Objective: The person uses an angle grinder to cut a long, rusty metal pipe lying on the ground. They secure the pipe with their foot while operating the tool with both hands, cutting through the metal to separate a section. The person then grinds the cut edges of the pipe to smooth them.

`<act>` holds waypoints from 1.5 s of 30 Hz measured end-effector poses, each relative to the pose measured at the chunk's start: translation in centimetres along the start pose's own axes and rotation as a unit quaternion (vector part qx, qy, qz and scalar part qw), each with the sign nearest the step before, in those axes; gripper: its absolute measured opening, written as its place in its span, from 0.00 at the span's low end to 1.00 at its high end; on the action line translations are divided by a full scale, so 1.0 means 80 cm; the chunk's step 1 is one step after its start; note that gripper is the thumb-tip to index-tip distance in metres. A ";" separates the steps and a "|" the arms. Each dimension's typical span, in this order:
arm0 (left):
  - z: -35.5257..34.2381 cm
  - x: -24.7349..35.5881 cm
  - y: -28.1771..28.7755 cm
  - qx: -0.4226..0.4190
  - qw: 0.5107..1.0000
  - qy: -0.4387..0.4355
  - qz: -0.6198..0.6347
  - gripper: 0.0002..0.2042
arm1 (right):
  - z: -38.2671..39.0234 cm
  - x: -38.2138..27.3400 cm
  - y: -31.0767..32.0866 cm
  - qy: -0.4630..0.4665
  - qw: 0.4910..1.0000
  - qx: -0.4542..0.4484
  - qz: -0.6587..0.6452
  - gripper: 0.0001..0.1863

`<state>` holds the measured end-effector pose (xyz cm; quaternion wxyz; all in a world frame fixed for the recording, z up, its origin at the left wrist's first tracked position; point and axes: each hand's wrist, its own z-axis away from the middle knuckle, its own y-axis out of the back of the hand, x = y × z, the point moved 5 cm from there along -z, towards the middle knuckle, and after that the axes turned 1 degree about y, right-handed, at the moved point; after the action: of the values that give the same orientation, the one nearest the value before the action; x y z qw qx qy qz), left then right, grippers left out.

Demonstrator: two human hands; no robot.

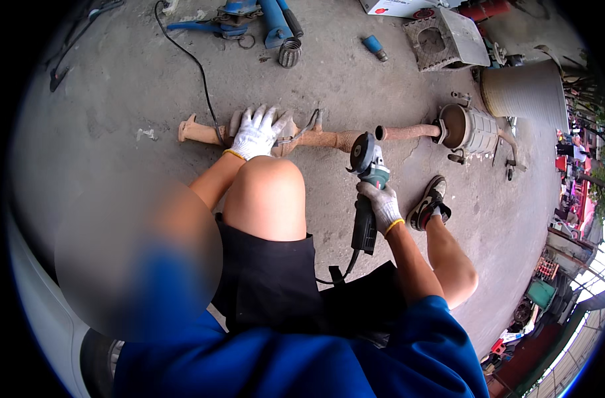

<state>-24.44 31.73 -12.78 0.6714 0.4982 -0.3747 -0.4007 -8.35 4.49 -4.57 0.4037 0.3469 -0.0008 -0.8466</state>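
A rusty exhaust pipe lies across the concrete in front of my knee. On its thicker left part rests my left hand, in a white knitted glove, with the fingers spread and pressing down from above. My right hand, also gloved, is wrapped round the body of a green and black angle grinder. The grinder's disc and guard are at the right end of the pipe; whether the disc touches it I cannot tell. Its cord runs back under my leg.
To the right lies a silencer with a pipe stub. Beyond are a ribbed drum, a metal box with a round hole, a small blue can and a blue jack. A black cable crosses the floor; a white car stands lower left.
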 end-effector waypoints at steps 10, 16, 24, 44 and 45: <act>-0.002 -0.005 0.122 -0.194 0.888 0.074 0.411 0.32 | 0.067 -0.076 0.073 0.006 0.988 0.030 -0.151 0.15; 0.061 0.216 0.211 -0.298 0.800 -0.171 0.492 0.33 | 0.013 -0.104 0.068 -0.054 0.929 -0.092 -0.355 0.17; 0.143 0.092 0.343 -0.435 0.890 0.027 0.132 0.13 | 0.039 -0.122 0.077 -0.165 0.860 -0.118 -0.469 0.17; 0.049 0.110 0.191 -0.417 0.684 0.255 0.541 0.26 | 0.052 -0.088 0.068 -0.166 0.979 -0.037 -0.114 0.20; 0.043 0.147 0.182 -0.369 0.659 0.285 0.590 0.27 | 0.049 -0.089 0.064 -0.166 0.981 -0.034 -0.094 0.20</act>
<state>-20.43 22.40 3.35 0.9696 -0.0267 -0.2018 0.1354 -4.05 4.81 4.01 0.3282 0.1865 -0.0062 -0.9260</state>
